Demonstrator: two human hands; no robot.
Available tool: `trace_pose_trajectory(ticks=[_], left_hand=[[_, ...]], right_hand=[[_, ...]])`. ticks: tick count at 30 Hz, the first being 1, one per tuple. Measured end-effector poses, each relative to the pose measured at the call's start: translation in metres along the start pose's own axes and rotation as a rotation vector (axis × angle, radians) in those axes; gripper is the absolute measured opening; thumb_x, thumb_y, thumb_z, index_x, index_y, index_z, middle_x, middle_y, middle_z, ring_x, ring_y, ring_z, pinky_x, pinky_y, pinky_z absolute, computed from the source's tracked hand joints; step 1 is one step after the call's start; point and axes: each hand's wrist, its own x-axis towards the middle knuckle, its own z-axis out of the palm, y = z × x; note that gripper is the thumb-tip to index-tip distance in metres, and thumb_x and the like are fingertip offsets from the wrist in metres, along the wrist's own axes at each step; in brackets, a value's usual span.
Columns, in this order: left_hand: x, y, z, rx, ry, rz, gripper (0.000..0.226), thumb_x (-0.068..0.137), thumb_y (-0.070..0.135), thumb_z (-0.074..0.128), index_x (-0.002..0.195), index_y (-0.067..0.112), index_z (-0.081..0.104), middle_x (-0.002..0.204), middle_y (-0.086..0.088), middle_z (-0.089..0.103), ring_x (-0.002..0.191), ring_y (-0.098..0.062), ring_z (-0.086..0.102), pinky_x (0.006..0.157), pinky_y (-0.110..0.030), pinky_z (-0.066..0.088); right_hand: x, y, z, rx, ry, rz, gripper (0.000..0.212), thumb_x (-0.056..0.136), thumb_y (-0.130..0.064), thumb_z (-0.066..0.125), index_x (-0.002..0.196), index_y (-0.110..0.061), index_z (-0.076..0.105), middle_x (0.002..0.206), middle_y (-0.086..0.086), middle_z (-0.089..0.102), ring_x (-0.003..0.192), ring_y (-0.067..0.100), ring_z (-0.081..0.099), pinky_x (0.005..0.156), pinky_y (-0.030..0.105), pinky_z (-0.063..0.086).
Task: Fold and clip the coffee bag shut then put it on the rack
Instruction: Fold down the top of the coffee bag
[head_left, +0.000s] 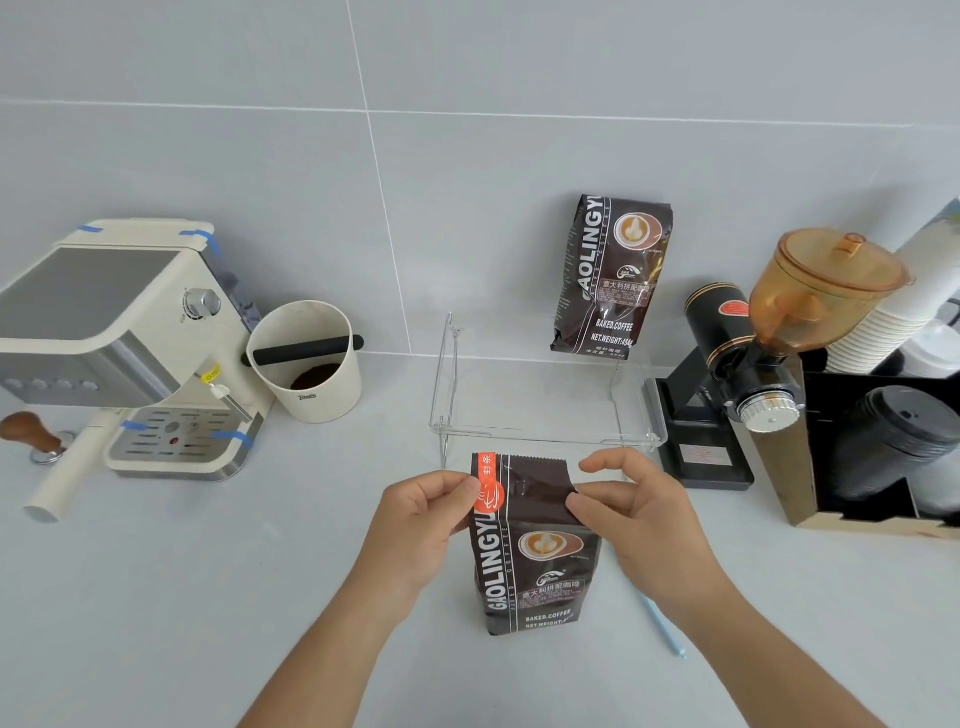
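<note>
Two forearms are reaching in from the bottom edge toward the coffee bag (530, 551), which is standing upright at lower centre on the bench (208, 597), its long axis vertical and its print facing the camera. The clear rack (545, 410) is sitting just behind it, a second bag (613, 275) leaning on the wall beyond. The left hand (421, 519) and right hand (639, 514) are pinching the bag's top edges, fingers narrowly closed.

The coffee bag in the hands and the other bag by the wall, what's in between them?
In the head view, the clear rack stands between the held coffee bag and the second bag, which stands on the rack's far edge.
</note>
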Motion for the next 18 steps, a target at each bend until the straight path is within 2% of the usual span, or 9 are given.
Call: trace_pose_trajectory(ticks=[4, 6, 7, 9, 11, 14, 16, 18], left_hand=[[-0.004, -0.002, 0.001, 0.029, 0.007, 0.024, 0.018, 0.092, 0.015, 0.061, 0.085, 0.012, 0.078, 0.088, -0.011, 0.079, 0.083, -0.019, 0.069, 0.099, -0.052, 0.049], [-0.005, -0.003, 0.001, 0.047, 0.019, 0.048, 0.018, 0.093, 0.014, 0.061, 0.086, 0.012, 0.077, 0.089, -0.014, 0.078, 0.083, -0.02, 0.068, 0.097, -0.053, 0.049], [-0.006, -0.003, 0.001, 0.052, 0.02, 0.064, 0.019, 0.093, 0.013, 0.06, 0.086, 0.012, 0.077, 0.089, -0.015, 0.078, 0.083, -0.02, 0.068, 0.096, -0.051, 0.05], [-0.009, -0.003, 0.0, 0.06, 0.015, 0.096, 0.02, 0.094, 0.01, 0.06, 0.084, 0.012, 0.077, 0.086, -0.012, 0.078, 0.08, -0.017, 0.069, 0.091, -0.045, 0.053], [-0.011, -0.003, 0.0, 0.076, 0.006, 0.118, 0.021, 0.094, 0.008, 0.059, 0.083, 0.014, 0.077, 0.084, -0.009, 0.079, 0.079, -0.015, 0.07, 0.088, -0.039, 0.054], [-0.013, -0.002, -0.005, 0.111, 0.008, 0.12, 0.016, 0.091, 0.009, 0.063, 0.083, 0.013, 0.076, 0.084, -0.012, 0.078, 0.079, -0.016, 0.07, 0.086, -0.038, 0.054], [-0.014, 0.002, -0.008, 0.144, 0.005, 0.121, 0.013, 0.088, 0.008, 0.068, 0.086, 0.02, 0.075, 0.082, -0.006, 0.08, 0.078, -0.013, 0.072, 0.08, -0.03, 0.055], [-0.016, 0.008, -0.01, 0.182, -0.013, 0.134, 0.027, 0.083, 0.01, 0.074, 0.097, 0.033, 0.069, 0.081, 0.0, 0.08, 0.08, -0.011, 0.074, 0.077, -0.022, 0.053]], right_hand=[[0.0, -0.003, 0.004, -0.035, -0.012, -0.032, 0.032, 0.083, 0.006, 0.068, 0.081, -0.025, 0.059, 0.068, 0.006, 0.077, 0.051, 0.013, 0.061, 0.044, 0.02, 0.045], [0.0, -0.005, 0.004, -0.054, -0.02, -0.071, 0.032, 0.083, 0.008, 0.068, 0.08, -0.022, 0.058, 0.06, 0.003, 0.075, 0.043, 0.007, 0.055, 0.041, 0.015, 0.041], [0.001, -0.005, 0.004, -0.065, -0.019, -0.094, 0.033, 0.082, 0.008, 0.069, 0.079, -0.024, 0.06, 0.058, 0.002, 0.073, 0.042, 0.01, 0.05, 0.041, 0.016, 0.039], [0.003, -0.005, 0.001, -0.059, -0.021, -0.124, 0.036, 0.079, 0.009, 0.071, 0.078, -0.027, 0.067, 0.058, 0.004, 0.072, 0.051, 0.02, 0.046, 0.051, 0.025, 0.037], [0.005, -0.004, -0.001, -0.044, -0.03, -0.125, 0.039, 0.078, 0.011, 0.071, 0.079, -0.028, 0.073, 0.061, 0.004, 0.073, 0.059, 0.026, 0.05, 0.06, 0.034, 0.039], [0.004, -0.003, 0.0, -0.109, -0.035, -0.132, 0.042, 0.078, 0.011, 0.071, 0.078, -0.031, 0.079, 0.069, 0.001, 0.078, 0.066, 0.018, 0.067, 0.068, 0.027, 0.054], [0.002, -0.003, 0.001, -0.175, -0.018, -0.146, 0.043, 0.078, 0.008, 0.073, 0.077, -0.034, 0.079, 0.077, 0.003, 0.079, 0.073, 0.019, 0.07, 0.074, 0.027, 0.057], [0.001, -0.003, 0.001, -0.263, -0.007, -0.168, 0.045, 0.078, 0.003, 0.074, 0.078, -0.042, 0.078, 0.078, -0.005, 0.078, 0.074, 0.012, 0.07, 0.073, 0.018, 0.056]])
